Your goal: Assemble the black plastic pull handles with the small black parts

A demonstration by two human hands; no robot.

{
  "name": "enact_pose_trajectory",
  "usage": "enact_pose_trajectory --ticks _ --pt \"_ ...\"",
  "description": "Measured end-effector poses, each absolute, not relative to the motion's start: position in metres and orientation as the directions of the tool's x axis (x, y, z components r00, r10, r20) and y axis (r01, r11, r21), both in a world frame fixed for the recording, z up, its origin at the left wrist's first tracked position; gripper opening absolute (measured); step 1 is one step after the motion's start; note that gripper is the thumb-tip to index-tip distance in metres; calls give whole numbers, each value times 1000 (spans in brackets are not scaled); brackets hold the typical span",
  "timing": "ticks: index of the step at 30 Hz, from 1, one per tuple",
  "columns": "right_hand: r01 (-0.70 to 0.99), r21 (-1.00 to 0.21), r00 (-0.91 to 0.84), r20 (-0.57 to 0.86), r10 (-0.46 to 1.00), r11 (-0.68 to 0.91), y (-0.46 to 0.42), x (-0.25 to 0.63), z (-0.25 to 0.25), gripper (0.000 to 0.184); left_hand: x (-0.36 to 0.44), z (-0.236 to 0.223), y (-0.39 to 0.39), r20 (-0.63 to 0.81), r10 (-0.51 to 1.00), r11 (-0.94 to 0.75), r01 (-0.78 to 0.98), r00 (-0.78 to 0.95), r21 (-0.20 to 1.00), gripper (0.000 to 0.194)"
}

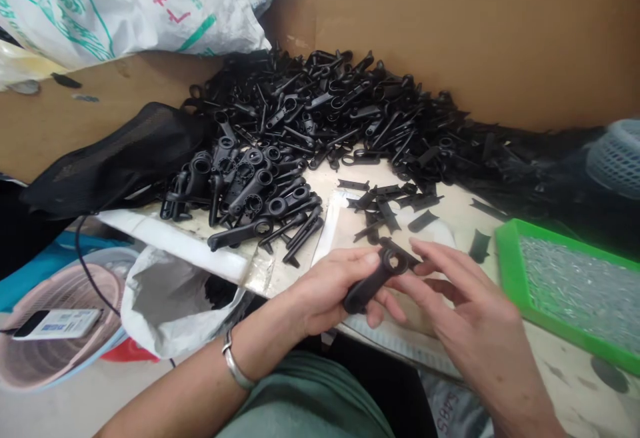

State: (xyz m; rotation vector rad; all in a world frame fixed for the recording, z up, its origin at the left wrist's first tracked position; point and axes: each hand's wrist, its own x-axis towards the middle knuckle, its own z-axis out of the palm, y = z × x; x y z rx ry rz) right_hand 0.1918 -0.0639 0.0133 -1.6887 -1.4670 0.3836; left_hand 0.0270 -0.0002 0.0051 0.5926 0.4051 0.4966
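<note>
My left hand (335, 285) is closed around a black plastic arm (370, 286) with a ring at its upper end, held over the table's front edge. My right hand (470, 318) comes in from the right, its fingers pinching a flat black plastic piece (401, 255) close against the ring end. Whether the two parts are joined, I cannot tell. Behind my hands lie loose flat black pieces (385, 211) with notched ends. More ringed black arms (250, 188) are heaped to the left.
A large pile of black parts (330, 98) rests against the cardboard wall (475, 31). At right stands a green tray (513, 271) of small clear pieces, with a blue-grey basket (617, 158) behind. Lower left are a white sack (165, 305) and a pink basket (30, 365) holding a phone (57, 323).
</note>
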Motion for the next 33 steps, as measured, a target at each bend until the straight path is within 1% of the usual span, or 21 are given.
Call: enact_pose_trajectory --ticks 2,4,7,11,13,15,18,21,23,24,26,29,31,33 --pt "746 -656 171 358 918 117 -65 190 12 35 27 6 -2 -214 559 700 -318 801 639 39" --pt "782 -605 119 386 915 153 -65 188 10 30 27 7 -3 -216 575 677 -310 789 668 41" --pt "800 -572 96 420 902 181 -65 187 8 28 27 9 -5 -220 591 639 -284 776 715 42" --pt "850 -478 56 499 865 221 -67 184 10 27 26 10 -6 -220 627 574 -252 748 779 41" --pt "863 -452 55 525 850 223 -69 184 11 26 26 10 -6 -218 639 548 -237 737 802 40" --pt "851 -483 74 502 862 208 -70 184 12 26 26 10 -7 -204 642 522 -226 739 822 39" --pt "761 -627 143 411 901 165 -69 187 14 25 24 9 -8 -183 645 490 -218 742 844 39" --pt "537 -838 216 246 945 95 -66 190 16 26 22 8 -8 -179 652 465 -202 737 862 43" --pt "369 -929 232 106 967 14 -65 191 16 31 21 7 -10 -179 663 434 -178 727 883 47" --pt "310 -950 235 54 970 -22 -65 191 16 33 21 7 -11 -181 671 416 -162 719 895 48" --pt "247 -968 256 11 967 -54 -65 192 14 34 21 7 -15 -186 681 385 -130 708 914 52" --pt "212 -977 308 39 951 -28 -65 195 10 30 20 10 -21 -158 702 306 -94 694 947 53" --pt "223 -975 309 52 949 -19 -65 195 10 29 19 12 -25 -103 731 185 -50 674 981 47" --pt "283 -959 276 47 960 -35 -64 191 10 29 18 14 -27 -46 757 41 23 652 999 44"
